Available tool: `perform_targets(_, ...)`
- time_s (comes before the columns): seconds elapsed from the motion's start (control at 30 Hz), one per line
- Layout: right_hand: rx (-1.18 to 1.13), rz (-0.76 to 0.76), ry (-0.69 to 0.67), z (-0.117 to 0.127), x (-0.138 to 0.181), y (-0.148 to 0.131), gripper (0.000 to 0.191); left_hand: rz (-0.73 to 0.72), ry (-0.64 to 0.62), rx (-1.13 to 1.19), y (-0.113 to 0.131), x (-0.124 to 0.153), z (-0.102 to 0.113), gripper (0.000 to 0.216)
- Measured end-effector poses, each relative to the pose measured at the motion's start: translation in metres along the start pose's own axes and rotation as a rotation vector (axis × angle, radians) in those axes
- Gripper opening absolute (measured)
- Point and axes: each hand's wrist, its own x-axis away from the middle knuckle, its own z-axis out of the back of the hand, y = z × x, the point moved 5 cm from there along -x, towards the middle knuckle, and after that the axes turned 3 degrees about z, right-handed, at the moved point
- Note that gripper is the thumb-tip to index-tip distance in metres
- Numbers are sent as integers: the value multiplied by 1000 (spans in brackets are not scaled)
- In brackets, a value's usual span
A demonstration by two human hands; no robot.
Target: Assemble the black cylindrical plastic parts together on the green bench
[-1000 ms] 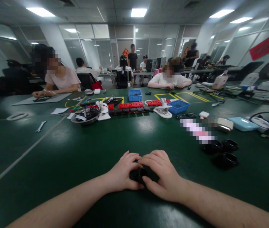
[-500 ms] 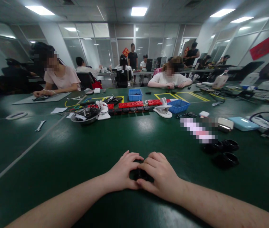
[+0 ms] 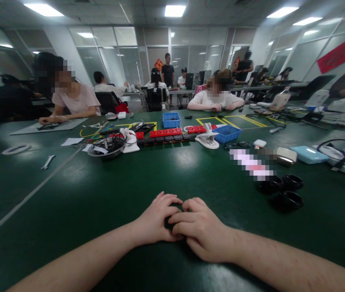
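Note:
Low in the middle of the head view, my left hand (image 3: 157,218) curves around a small black part (image 3: 169,223) on the table. My right hand (image 3: 203,231) meets it from the other side, with its fingers bent over the part. Between them they cover most of it, so its full shape is hidden. To the right stand three black, round, hollow pieces, one of them a black ring-like piece (image 3: 292,199) with an open top.
Across the green table (image 3: 105,194) lie a wrench (image 3: 48,162), a metal bowl of cables (image 3: 105,152), a white clamp stand (image 3: 207,140), red power strips (image 3: 166,132), blue bins (image 3: 228,133) and a light-blue case (image 3: 309,154). Several people sit beyond.
My right hand has shifted, its fingers now reaching further left over the black part, which shows less. My left hand stays nearly in place. The camera view has turned slightly.

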Motion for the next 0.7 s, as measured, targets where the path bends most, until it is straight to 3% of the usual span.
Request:
perform_targets(0.2, 40, 34, 93, -5, 1, 0, 20, -7, -1, -12, -2, 0, -2, 46)
perform_targets(0.4, 118, 97, 161, 13, 6, -10, 34, -14, -9, 6, 0, 1, 0, 48)
perform_targets(0.57, 179, -44, 350, 27, 9, -7, 29, -8, -11, 16, 1, 1, 1, 55)
perform_targets(0.7, 156, -168, 335, 20, 8, 3, 35, -2, -17, 16, 1, 1, 2, 55)
